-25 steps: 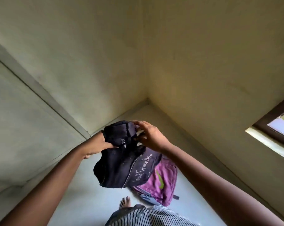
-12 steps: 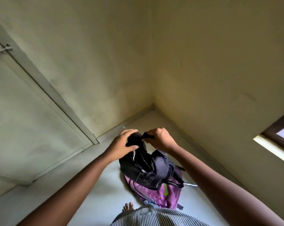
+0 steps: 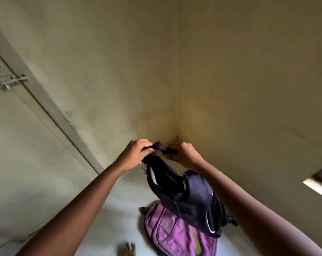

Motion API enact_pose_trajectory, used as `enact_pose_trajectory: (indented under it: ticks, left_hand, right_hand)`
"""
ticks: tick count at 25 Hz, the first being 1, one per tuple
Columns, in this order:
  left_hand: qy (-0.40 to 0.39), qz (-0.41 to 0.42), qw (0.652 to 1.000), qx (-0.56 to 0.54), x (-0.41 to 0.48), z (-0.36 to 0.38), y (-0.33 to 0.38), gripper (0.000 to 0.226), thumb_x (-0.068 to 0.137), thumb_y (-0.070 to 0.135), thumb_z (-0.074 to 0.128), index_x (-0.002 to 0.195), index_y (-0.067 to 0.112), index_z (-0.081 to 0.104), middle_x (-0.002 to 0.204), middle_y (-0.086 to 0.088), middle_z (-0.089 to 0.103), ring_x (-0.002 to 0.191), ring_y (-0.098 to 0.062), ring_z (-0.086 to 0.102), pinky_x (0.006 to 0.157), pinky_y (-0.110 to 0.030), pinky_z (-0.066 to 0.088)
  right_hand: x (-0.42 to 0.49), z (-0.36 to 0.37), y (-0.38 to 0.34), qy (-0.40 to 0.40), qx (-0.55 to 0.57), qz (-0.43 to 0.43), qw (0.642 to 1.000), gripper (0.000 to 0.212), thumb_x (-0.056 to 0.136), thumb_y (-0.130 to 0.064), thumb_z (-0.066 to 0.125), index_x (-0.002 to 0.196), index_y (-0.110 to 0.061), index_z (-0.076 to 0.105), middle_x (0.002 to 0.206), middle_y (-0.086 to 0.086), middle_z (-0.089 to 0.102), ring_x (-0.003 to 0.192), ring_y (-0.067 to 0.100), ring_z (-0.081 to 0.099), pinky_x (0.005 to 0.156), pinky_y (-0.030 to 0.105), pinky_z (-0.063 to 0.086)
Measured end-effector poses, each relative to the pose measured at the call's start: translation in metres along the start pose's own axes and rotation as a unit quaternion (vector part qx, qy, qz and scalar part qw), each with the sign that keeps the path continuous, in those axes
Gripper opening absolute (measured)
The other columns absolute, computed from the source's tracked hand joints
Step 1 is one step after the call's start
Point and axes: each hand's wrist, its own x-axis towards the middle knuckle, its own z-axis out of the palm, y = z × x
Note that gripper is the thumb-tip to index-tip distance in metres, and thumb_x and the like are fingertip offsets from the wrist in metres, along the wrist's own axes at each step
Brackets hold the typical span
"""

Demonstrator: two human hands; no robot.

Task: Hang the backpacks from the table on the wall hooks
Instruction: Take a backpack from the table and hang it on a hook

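Navy fabric hangs between both fists — the dark backpack (image 3: 186, 196) dangles from its top loop (image 3: 163, 147) near the wall corner. Left hand (image 3: 136, 154) and right hand (image 3: 182, 154) have fingers curled tight around that loop. Below it, a pink backpack (image 3: 175, 231) lies on the floor (image 3: 108, 215).

A single wide-angle camera sits on the person's head and looks steeply down and forward into a room corner where two yellowish walls (image 3: 239, 74) meet the pale floor (image 3: 119, 215). It is close to the raised forearms, which enter from the lower corners and converge near the middle. A door (image 3: 23, 145) fills the left edge, a window sill (image 3: 317, 189) the right; a bare foot (image 3: 129, 250) shows at the bottom.
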Motion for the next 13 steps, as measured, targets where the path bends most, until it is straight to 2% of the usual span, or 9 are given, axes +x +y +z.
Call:
enact_pose_trajectory:
  ticks: [1, 3, 4, 6, 8, 10, 13]
  left_hand:
    - [0.018, -0.009, 1.0, 0.001, 0.006, -0.015, -0.012, 0.013, 0.087, 0.007, 0.059, 0.082, -0.001, 0.067, 0.064, 0.003, 0.052, 0.067, 0.001, 0.054, 0.06, -0.022, 0.036]
    - [0.036, -0.018, 0.999, 0.0, 0.02, -0.05, -0.047, 0.014, 0.087, 0.008, 0.058, 0.086, 0.0, 0.07, 0.079, -0.012, 0.065, 0.075, -0.012, 0.056, 0.069, -0.033, 0.04]
    - [0.038, -0.018, 0.999, -0.006, 0.025, -0.066, -0.061, 0.015, 0.087, 0.01, 0.058, 0.087, 0.003, 0.072, 0.084, -0.013, 0.067, 0.076, -0.014, 0.058, 0.07, -0.032, 0.042]
    - [0.035, -0.019, 0.999, -0.024, 0.035, -0.099, -0.091, 0.014, 0.086, 0.017, 0.062, 0.081, 0.013, 0.074, 0.08, -0.001, 0.07, 0.071, -0.012, 0.06, 0.065, -0.027, 0.043]
    - [0.043, -0.019, 0.998, -0.033, 0.049, -0.133, -0.124, 0.013, 0.082, 0.027, 0.067, 0.07, 0.025, 0.074, 0.068, 0.015, 0.068, 0.059, -0.006, 0.054, 0.056, -0.02, 0.037]
    - [0.059, -0.011, 0.998, -0.035, 0.061, -0.162, -0.15, 0.014, 0.079, 0.032, 0.069, 0.067, 0.024, 0.074, 0.064, 0.025, 0.065, 0.052, -0.004, 0.049, 0.052, -0.018, 0.033]
    - [0.078, 0.025, 0.996, -0.022, 0.082, -0.203, -0.17, 0.018, 0.08, 0.032, 0.067, 0.069, 0.019, 0.074, 0.065, 0.015, 0.064, 0.056, -0.001, 0.051, 0.056, -0.018, 0.034]
  right_hand:
    - [0.016, 0.0, -0.009, 0.0, 0.006, -0.003, 1.0, 0.026, 0.085, -0.03, 0.064, 0.098, -0.008, 0.069, 0.075, 0.012, 0.066, 0.075, 0.027, 0.063, 0.059, 0.024, 0.03]
    - [0.054, 0.006, -0.036, 0.003, 0.021, -0.017, 1.0, 0.021, 0.086, -0.026, 0.063, 0.096, -0.008, 0.07, 0.057, -0.009, 0.054, 0.056, 0.009, 0.054, 0.052, 0.018, 0.03]
    - [0.072, 0.008, -0.047, 0.008, 0.031, -0.026, 0.999, 0.019, 0.087, -0.022, 0.062, 0.095, -0.008, 0.071, 0.056, -0.015, 0.051, 0.047, 0.001, 0.051, 0.05, 0.015, 0.034]
    - [0.108, 0.013, -0.071, 0.021, 0.062, -0.031, 0.997, 0.017, 0.089, -0.014, 0.058, 0.095, -0.008, 0.072, 0.065, -0.009, 0.063, 0.042, -0.006, 0.052, 0.046, 0.008, 0.037]
    - [0.148, 0.017, -0.095, 0.033, 0.072, -0.021, 0.997, 0.02, 0.089, -0.009, 0.056, 0.098, -0.011, 0.073, 0.079, 0.005, 0.072, 0.045, -0.004, 0.052, 0.048, 0.01, 0.039]
    - [0.181, 0.02, -0.115, 0.032, 0.069, -0.015, 0.997, 0.021, 0.088, -0.008, 0.056, 0.101, -0.011, 0.073, 0.088, 0.009, 0.074, 0.059, 0.004, 0.056, 0.052, 0.012, 0.041]
    - [0.219, 0.014, -0.142, 0.054, 0.075, -0.028, 0.995, 0.02, 0.089, -0.009, 0.057, 0.103, -0.011, 0.071, 0.093, 0.012, 0.074, 0.072, 0.009, 0.06, 0.052, 0.011, 0.043]
